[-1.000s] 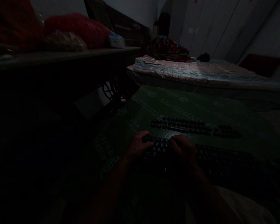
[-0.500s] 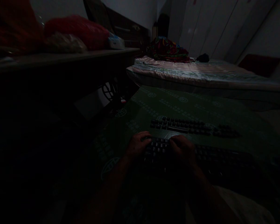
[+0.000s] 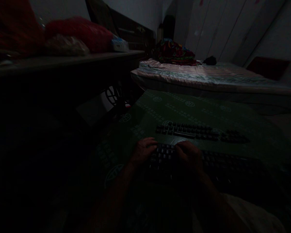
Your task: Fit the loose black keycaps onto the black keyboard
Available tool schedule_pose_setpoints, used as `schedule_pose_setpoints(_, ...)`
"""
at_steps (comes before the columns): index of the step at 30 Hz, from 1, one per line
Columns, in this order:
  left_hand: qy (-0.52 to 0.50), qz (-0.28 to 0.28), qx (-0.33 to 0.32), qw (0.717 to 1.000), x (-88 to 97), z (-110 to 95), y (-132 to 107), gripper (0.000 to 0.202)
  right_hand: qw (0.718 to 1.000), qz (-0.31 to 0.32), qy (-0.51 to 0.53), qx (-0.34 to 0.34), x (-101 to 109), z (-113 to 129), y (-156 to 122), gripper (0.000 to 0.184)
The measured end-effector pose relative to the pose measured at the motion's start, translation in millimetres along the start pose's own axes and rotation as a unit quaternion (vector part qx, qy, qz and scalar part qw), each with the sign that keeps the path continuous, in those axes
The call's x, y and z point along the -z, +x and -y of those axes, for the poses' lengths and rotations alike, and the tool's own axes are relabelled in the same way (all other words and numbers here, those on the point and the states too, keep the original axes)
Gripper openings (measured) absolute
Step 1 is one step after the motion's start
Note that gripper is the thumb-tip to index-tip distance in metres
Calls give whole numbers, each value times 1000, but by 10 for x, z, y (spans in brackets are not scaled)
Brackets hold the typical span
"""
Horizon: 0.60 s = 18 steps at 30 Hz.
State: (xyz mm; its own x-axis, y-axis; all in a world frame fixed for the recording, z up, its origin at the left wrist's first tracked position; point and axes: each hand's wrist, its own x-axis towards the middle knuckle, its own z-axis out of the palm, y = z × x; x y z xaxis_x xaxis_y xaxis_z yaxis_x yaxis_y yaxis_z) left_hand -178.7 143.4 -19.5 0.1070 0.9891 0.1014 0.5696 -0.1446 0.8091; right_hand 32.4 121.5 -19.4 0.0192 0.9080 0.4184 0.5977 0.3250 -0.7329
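In dim light a black keyboard lies across a green printed board. My left hand is curled around the keyboard's left end, its thumb beside the upper keys. Farther right, my right hand rests over the keyboard with its fingers bent and pressed together near the back edge. Whatever is between those fingertips is hidden. Beyond the keyboard, loose black keycaps are laid out in rows, with a long bar-shaped key among them. The keyboard's near side fades into darkness.
At the back stands a bed with a bundle of patterned cloth. A raised shelf on the left carries a red plastic bag and a clear bag. Light cloth shows at the lower right.
Both hands stay at nearly the same places on the keyboard. My right hand has shifted very slightly left. The keycap rows look the same.
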Motion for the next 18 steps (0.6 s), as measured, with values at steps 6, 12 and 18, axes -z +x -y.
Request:
schedule_pose_setpoints(6, 13, 5, -12, 1000, -2, 15, 6, 29, 1000, -2, -1, 14, -5, -5, -3, 18)
schedule_pose_setpoints(12, 28, 7, -34, 999, 3, -4, -10, 28, 1000, 0, -2, 17, -1, -15, 4, 18)
schedule_pose_setpoints(18, 33, 7, -46, 998, -11, -26, -27, 27, 1000, 2, -8, 5, 8, 10, 6, 18)
